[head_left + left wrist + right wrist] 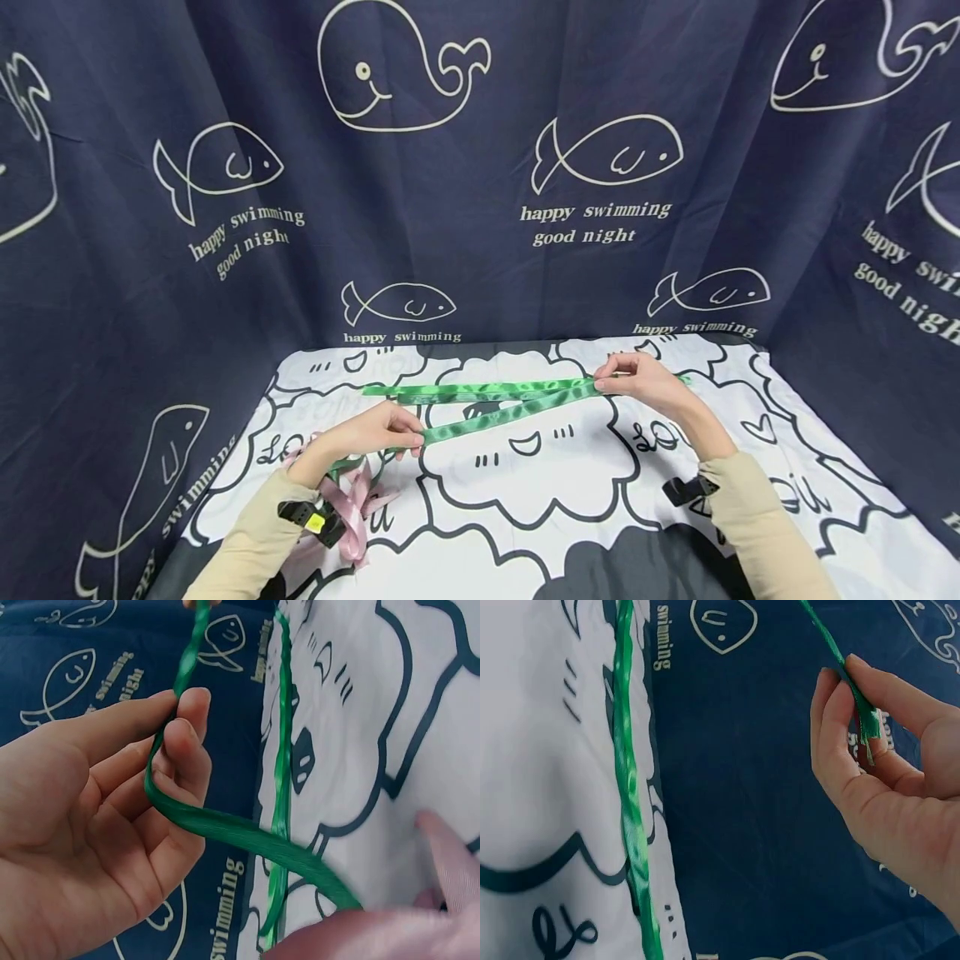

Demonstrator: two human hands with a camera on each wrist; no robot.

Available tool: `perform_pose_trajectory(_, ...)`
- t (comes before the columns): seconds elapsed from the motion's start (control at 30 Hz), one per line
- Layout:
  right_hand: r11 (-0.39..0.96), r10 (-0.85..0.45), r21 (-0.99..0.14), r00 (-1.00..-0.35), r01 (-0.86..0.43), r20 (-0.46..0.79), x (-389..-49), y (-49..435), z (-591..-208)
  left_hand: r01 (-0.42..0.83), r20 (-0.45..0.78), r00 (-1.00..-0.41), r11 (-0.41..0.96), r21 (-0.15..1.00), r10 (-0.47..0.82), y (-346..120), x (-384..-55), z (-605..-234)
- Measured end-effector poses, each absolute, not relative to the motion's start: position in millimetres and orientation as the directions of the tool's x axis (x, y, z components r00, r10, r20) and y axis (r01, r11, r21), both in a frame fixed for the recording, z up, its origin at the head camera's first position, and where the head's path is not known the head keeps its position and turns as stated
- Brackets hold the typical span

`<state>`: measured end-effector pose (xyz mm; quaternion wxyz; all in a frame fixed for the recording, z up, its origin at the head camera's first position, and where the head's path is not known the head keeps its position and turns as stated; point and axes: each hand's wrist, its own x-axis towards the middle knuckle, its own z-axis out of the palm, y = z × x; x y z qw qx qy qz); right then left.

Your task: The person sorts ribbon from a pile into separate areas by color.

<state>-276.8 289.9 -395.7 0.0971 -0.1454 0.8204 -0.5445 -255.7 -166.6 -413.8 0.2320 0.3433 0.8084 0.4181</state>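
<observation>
A shiny green ribbon point(487, 419) is stretched at a slant between my two hands. My left hand point(378, 431) pinches it between thumb and fingers, and in the left wrist view the rest of the ribbon point(240, 834) loops down past the palm. Thumb and fingertips of my right hand point(637, 382) pinch its other end, whose frayed tip point(868, 731) shows in the right wrist view. Behind, more green ribbon point(450, 390) lies in long strips across the cloth, running left to right.
Pink ribbon point(356, 508) lies in a loose heap beside my left wrist. A white cloth point(525, 492) with black cloud drawings covers the table. Dark blue curtains point(480, 167) with fish and whale prints stand behind and at both sides.
</observation>
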Motion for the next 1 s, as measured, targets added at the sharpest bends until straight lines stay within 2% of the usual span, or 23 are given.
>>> perform_pose_trajectory(0.17, 0.341, -0.328, -0.937, -0.944, -0.081, -0.038, -278, 307, -404, 0.36, -0.101, -0.641, 0.415, 0.835, 0.76, -176, -259, -418)
perform_pose_trajectory(0.53, 0.361, -0.279, -0.933, -0.954, 0.004, -0.113, -281, 348, -424, 0.322, -0.121, -0.664, 0.428, 0.844, 0.738, -193, -266, -423)
perform_pose_trajectory(0.8, 0.308, -0.232, -0.943, -0.951, 0.125, -0.202, -280, 366, -431, 0.312, -0.14, -0.682, 0.459, 0.832, 0.718, -202, -272, -425)
perform_pose_trajectory(1.0, 0.35, -0.186, -0.924, -0.956, 0.151, -0.227, -283, 373, -437, 0.31, -0.142, -0.705, 0.483, 0.819, 0.695, -206, -276, -427)
